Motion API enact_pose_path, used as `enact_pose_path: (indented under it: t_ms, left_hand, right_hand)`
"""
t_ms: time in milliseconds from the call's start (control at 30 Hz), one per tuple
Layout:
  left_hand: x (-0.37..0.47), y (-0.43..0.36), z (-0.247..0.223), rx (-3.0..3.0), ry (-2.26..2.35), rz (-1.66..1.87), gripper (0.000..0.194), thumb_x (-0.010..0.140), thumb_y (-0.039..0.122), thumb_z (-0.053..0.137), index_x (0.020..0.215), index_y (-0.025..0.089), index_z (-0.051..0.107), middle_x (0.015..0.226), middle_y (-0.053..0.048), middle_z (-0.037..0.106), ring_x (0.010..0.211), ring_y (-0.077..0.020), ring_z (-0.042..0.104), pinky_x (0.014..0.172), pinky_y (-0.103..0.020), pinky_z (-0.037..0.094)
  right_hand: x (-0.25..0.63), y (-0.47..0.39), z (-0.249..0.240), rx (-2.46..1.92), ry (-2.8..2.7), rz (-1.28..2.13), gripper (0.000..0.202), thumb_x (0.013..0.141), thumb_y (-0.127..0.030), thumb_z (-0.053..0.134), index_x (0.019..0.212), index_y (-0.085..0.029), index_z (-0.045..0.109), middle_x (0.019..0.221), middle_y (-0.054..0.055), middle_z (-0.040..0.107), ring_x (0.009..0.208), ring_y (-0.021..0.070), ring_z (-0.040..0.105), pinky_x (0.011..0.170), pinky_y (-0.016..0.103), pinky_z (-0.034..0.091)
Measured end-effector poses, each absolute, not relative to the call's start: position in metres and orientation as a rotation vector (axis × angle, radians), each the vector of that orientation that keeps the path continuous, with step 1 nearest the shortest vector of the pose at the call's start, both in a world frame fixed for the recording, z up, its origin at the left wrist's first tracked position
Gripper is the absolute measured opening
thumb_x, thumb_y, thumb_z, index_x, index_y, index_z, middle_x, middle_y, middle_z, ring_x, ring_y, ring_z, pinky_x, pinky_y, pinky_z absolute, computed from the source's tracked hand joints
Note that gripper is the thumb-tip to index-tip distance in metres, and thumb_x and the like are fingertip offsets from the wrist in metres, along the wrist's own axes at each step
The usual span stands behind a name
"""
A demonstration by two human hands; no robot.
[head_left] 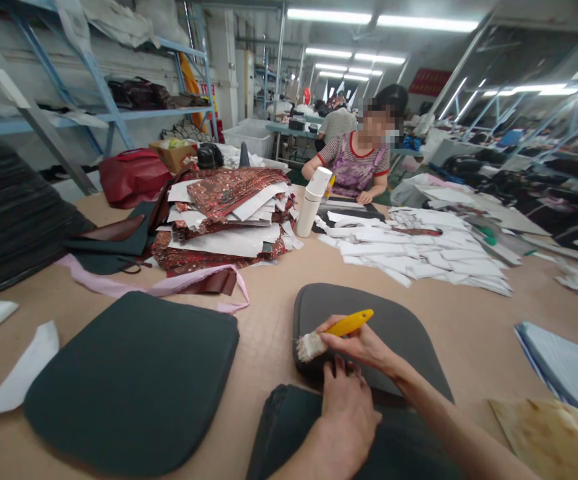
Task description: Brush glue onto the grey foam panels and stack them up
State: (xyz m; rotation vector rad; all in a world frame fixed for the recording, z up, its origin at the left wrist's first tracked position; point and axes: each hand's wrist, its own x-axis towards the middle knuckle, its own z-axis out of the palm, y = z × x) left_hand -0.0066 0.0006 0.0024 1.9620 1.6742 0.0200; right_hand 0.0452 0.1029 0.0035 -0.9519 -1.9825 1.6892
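Observation:
My right hand (363, 347) grips a yellow-handled brush (336, 331), its pale bristles touching the left edge of a dark grey shaped panel (399, 327) lying flat on the table. My left hand (346, 417) rests palm down on a second dark panel (279, 433) at the near edge, fingers reaching onto the first panel. A larger stack of dark grey panels (133, 380) lies to the left, apart from both hands.
A pile of red patterned and white pieces (229, 213) sits behind, with a white bottle (313, 200) beside it. White paper pieces (419, 247) spread to the right. A person (356, 163) works across the brown table (269, 287). Shelving (93, 100) stands at the left.

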Motion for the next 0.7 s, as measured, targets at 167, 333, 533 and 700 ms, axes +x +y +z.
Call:
enact_pose_path:
  t_ms: [167,333,533,700]
  left_hand:
    - [-0.008,0.004,-0.002,1.894,1.619,0.047,0.059,0.082,0.041,0.052,0.129,0.005,0.045,0.141,-0.021,0.036,0.133,-0.038,0.024,0.106,-0.055,0.025]
    - [-0.014,0.008,0.013,1.799,1.542,-0.017,0.06,0.084,0.037,0.051,0.133,0.004,0.04,0.144,-0.021,0.029,0.135,-0.0376,0.017,0.108,-0.055,0.019]
    - [-0.017,0.014,0.022,1.753,1.518,-0.034,0.057,0.083,0.033,0.052,0.131,0.003,0.042,0.143,-0.022,0.031,0.134,-0.0373,0.019,0.108,-0.054,0.018]
    - [-0.015,0.015,0.013,1.733,1.538,-0.012,0.058,0.081,0.035,0.055,0.13,0.006,0.044,0.143,-0.02,0.033,0.134,-0.0369,0.019,0.109,-0.053,0.017]
  right_hand:
    - [0.025,0.128,-0.012,-0.916,-1.887,1.549,0.03,0.068,-0.045,0.067,0.077,-0.017,0.064,0.075,0.003,0.065,0.069,0.0145,0.058,0.068,0.028,0.048]
    - [0.006,0.167,-0.02,-0.943,-1.782,1.347,0.038,0.062,-0.052,0.069,0.073,-0.016,0.062,0.071,0.003,0.063,0.066,0.0154,0.057,0.066,0.03,0.047]
    - [0.013,0.208,-0.022,-1.034,-1.72,1.186,0.037,0.061,-0.053,0.066,0.064,-0.017,0.057,0.057,-0.001,0.056,0.053,0.0121,0.05,0.056,0.027,0.042]
    - [0.027,0.221,-0.019,-1.136,-1.678,1.052,0.035,0.067,-0.052,0.06,0.065,-0.017,0.058,0.048,-0.003,0.049,0.045,0.011,0.045,0.048,0.025,0.038]
